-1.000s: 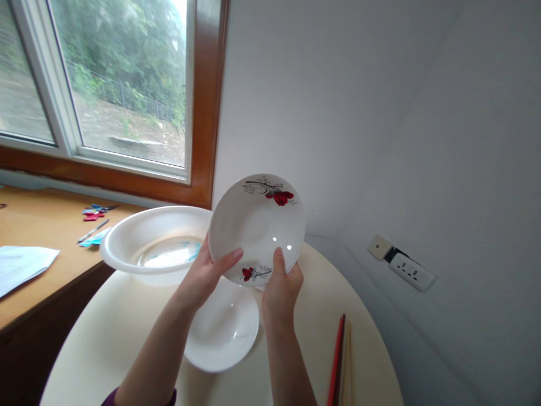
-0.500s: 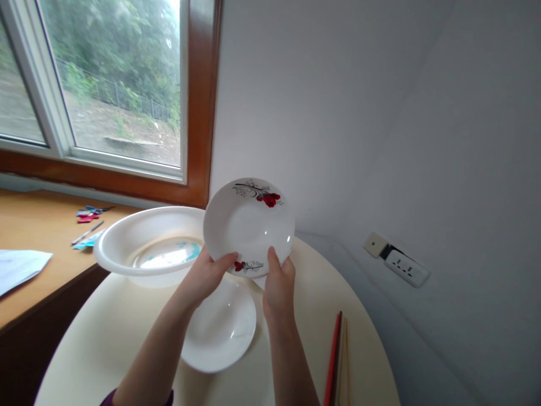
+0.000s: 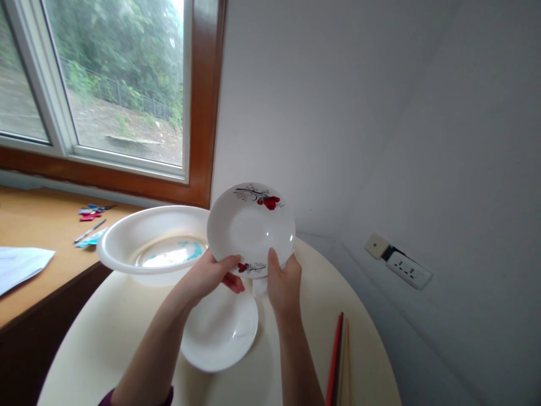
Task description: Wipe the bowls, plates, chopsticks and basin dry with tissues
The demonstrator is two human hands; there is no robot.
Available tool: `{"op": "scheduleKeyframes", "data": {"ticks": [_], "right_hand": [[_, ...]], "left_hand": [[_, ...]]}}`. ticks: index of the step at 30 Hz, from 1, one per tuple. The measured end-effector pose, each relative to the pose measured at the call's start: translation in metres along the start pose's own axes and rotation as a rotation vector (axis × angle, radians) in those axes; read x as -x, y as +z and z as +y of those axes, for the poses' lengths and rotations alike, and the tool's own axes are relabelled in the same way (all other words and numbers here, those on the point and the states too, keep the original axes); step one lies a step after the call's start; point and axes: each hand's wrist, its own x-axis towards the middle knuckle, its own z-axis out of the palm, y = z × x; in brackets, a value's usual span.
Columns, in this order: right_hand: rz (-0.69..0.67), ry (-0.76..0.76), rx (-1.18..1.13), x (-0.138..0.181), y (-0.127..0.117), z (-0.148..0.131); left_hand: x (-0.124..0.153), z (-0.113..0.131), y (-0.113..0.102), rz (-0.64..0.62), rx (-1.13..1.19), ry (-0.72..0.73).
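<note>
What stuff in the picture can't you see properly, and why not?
All in the head view:
Flowered plate: its back faces away from the camera.
Right grip: the plate hides some fingertips.
White scrap: partly behind the plate, so I can't tell what it is.
Red chopstick: lower end cut off by the bottom edge.
Paper: cut off by the left edge.
Teal patch in the white basin: too blurred to identify.
</note>
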Motion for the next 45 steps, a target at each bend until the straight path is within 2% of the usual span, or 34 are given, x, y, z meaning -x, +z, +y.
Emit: {"op": "scheduleKeyframes", "data": {"ticks": [3,14,22,26,29,34,37,40,45], "right_hand": [[-0.024,0.004,-0.033,0.000,0.001,0.000],[-0.122,0.066,-0.015,-0.003,-0.004,0.002],[-0.023,0.051,0.111,-0.004,-0.007,0.002],[-0.033,0.067,0.092,-0.004,-0.006,0.003],[-0.018,0.089,-0.038,-0.006,-0.004,0.006],[0.068,0.310,-0.475,-0.012,-0.005,0.005],[0.090,0.369,-0.685,-0.014,-0.008,-0.003],[-0.027,0.386,-0.806,-0.012,-0.009,-0.013],[-0.255,0.332,-0.826,-0.006,-0.006,-0.022]], "left_hand": [[0.002,0.002,-0.001,-0.032,0.020,0.029],[0.005,0.003,-0.002,0.024,0.014,0.086],[0.006,0.004,0.003,0.037,0.066,0.076],[0.005,0.003,0.006,0.120,0.111,0.097],[0.003,0.001,0.012,0.189,0.162,0.108],[-0.003,-0.003,0.020,0.291,0.181,0.147],[-0.007,-0.007,0.020,0.340,0.169,0.195],[-0.011,-0.011,0.017,0.357,0.152,0.223],[-0.013,-0.016,0.016,0.344,0.100,0.277]]}}
